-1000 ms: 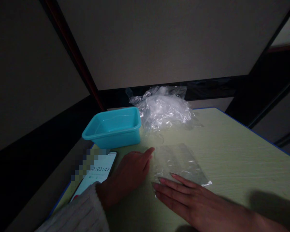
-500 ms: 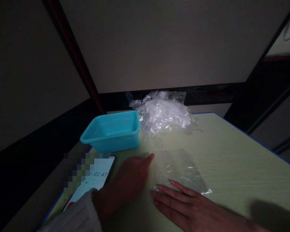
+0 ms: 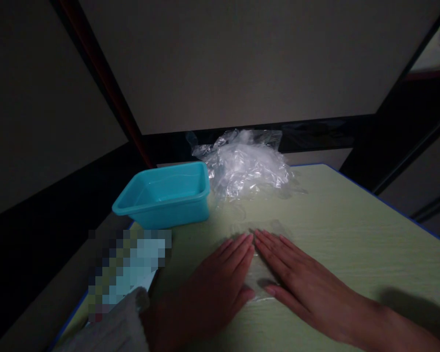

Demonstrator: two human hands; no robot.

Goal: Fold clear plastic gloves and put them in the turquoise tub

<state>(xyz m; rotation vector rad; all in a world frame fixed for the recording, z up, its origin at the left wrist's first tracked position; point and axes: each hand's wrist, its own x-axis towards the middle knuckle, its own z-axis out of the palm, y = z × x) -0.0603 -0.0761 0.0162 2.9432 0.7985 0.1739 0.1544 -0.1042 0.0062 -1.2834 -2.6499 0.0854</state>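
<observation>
A flat clear plastic bag lies on the pale wooden table, mostly covered by my hands. My left hand rests on its left part, palm down, fingers stretched out. My right hand lies flat over its right part, fingers extended and thumb apart. The fingertips of both hands nearly meet near the bag's far edge, and neither hand grips anything.
A turquoise plastic basin stands at the back left of the table. Beside it is a crumpled heap of clear plastic. A phone, partly pixelated, lies near the left edge. A panelled wall rises behind.
My left hand has opened from a curled shape with a finger pointing and moved right onto the bag. My right hand has moved up and slightly right over it. The view has shifted slightly.
</observation>
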